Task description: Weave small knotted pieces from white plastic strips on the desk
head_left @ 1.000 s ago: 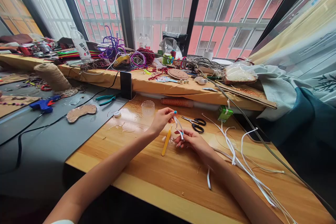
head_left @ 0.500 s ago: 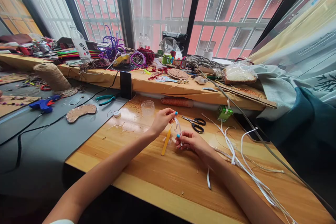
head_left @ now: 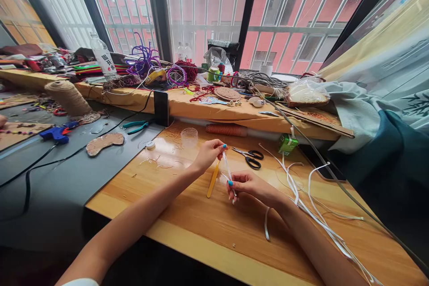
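Over the wooden table [head_left: 208, 228], my left hand [head_left: 209, 154] pinches the top end of a thin white strip [head_left: 228, 170]. My right hand [head_left: 251, 185] pinches the same strip lower down, so it runs taut and slanted between them. A yellow stick [head_left: 212, 180] lies on the table just left of my hands. Black-handled scissors [head_left: 250, 157] lie right behind them. A loose bundle of white strips [head_left: 311, 208] trails across the table to the right of my right arm.
A clear plastic cup [head_left: 189, 136], an orange cord spool [head_left: 226, 130] and a green carton [head_left: 287, 143] stand behind. A raised shelf [head_left: 187, 103] holds yarn, wire and a bottle [head_left: 102, 56]. A twine cone [head_left: 67, 97], blue glue gun [head_left: 55, 133] and pliers [head_left: 136, 126] lie left.
The white strip, looped between my hands before, is now pulled straight. My right hand has dropped slightly toward me; my left hand stays near the same spot.
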`<state>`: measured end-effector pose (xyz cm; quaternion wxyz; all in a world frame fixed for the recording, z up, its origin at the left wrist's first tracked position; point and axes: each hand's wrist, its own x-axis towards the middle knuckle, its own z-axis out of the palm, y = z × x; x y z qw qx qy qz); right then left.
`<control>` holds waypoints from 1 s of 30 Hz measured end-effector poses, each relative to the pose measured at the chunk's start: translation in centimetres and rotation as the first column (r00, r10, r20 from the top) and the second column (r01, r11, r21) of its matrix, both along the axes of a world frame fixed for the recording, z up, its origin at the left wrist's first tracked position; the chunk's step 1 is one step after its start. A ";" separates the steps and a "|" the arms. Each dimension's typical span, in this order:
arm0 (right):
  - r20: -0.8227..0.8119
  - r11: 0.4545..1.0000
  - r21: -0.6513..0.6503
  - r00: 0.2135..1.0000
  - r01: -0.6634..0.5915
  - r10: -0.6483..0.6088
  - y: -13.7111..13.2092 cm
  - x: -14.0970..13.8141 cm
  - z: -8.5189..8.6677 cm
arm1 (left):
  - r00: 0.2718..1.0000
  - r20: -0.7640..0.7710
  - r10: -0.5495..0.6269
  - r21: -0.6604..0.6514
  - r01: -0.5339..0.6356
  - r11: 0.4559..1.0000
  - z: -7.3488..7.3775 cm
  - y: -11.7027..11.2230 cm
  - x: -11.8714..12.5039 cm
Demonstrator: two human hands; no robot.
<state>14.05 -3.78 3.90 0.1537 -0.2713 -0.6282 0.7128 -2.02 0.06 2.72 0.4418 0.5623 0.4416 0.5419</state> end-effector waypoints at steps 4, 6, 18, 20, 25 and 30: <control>-0.005 0.985 -0.053 0.986 0.163 -0.164 0.7 0.0 -1.1 | 0.995 0.090 -0.039 -0.114 0.050 0.992 -0.1 0.6 -0.7; -0.014 0.968 -0.069 0.970 0.243 -0.244 1.1 -0.1 -1.7 | 0.990 0.130 -0.060 -0.164 0.081 0.983 -0.1 0.8 -0.9; -0.017 0.916 -0.113 0.921 0.385 -0.389 1.3 0.0 -1.9 | 0.963 0.167 -0.209 -0.148 0.234 0.961 0.7 -0.1 -0.1; -0.011 0.910 -0.110 0.915 0.399 -0.403 1.3 0.0 -1.9 | 0.959 0.157 -0.235 -0.117 0.254 0.960 0.9 -0.2 -0.1; -0.025 0.906 -0.098 0.909 0.411 -0.415 1.4 -0.1 -1.9 | 0.957 -0.062 -0.284 -0.098 0.277 0.956 0.6 -0.2 0.1; -0.051 0.884 -0.086 0.884 0.460 -0.465 1.5 -0.2 -2.2 | 0.966 -0.228 -0.125 -0.015 0.125 0.992 0.0 0.1 0.0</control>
